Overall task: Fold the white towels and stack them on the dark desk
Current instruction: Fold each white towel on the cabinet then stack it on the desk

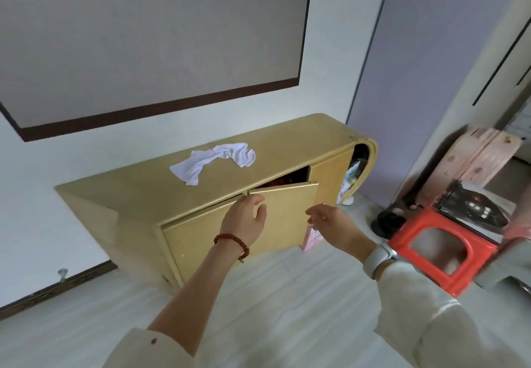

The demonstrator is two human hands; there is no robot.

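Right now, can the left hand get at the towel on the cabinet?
Probably yes. The left hand is at the top edge of the half-open door, just below the cabinet top. The towel lies crumpled there in the open, with nothing between them.

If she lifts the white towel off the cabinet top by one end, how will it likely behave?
The white towel lies crumpled and twisted on the cabinet, so it is probably floppy and would hang limp. It looks thin, likely light. Pushed, it would probably bunch rather than slide whole.
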